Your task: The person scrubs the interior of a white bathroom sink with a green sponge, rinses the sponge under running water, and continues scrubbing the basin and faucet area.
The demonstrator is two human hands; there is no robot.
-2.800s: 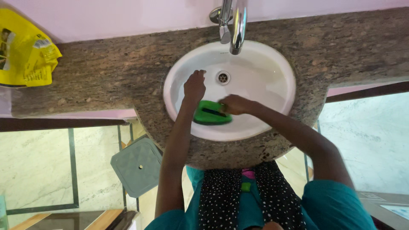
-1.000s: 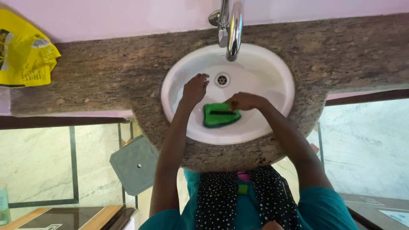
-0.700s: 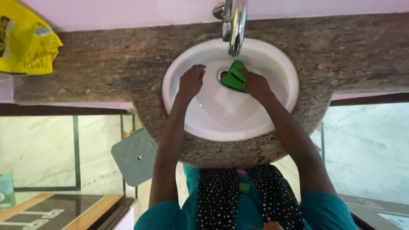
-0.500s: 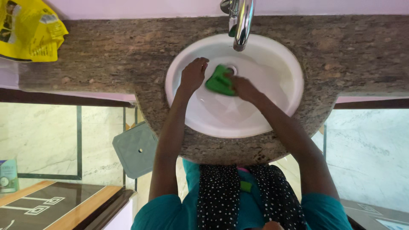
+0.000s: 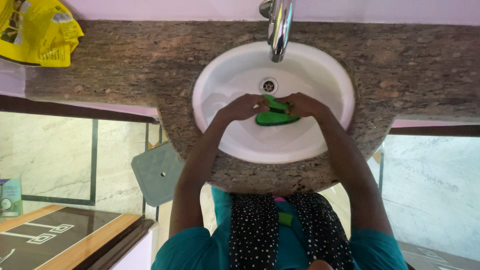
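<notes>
A round white sink (image 5: 320, 65) is set in a speckled brown stone counter (image 5: 125, 65). Over the middle of the basin both my hands hold a green scrub pad (image 5: 276, 118). My left hand (image 5: 245, 106) grips its left end, my right hand (image 5: 302, 104) grips its right end, and the pad is bent between them. The drain (image 5: 269, 85) lies just beyond the pad, below the chrome tap (image 5: 278, 27).
A yellow plastic packet (image 5: 37, 32) lies on the counter's far left. Below the counter sit a grey square lid (image 5: 160, 172) on the marble floor, a small teal box (image 5: 10, 197) at the left edge and a dark wood-edged board (image 5: 65, 240).
My right hand moved the pad from the basin's front up to the drain, then back to the middle. My left hand left the basin wall and took hold of the pad too.
</notes>
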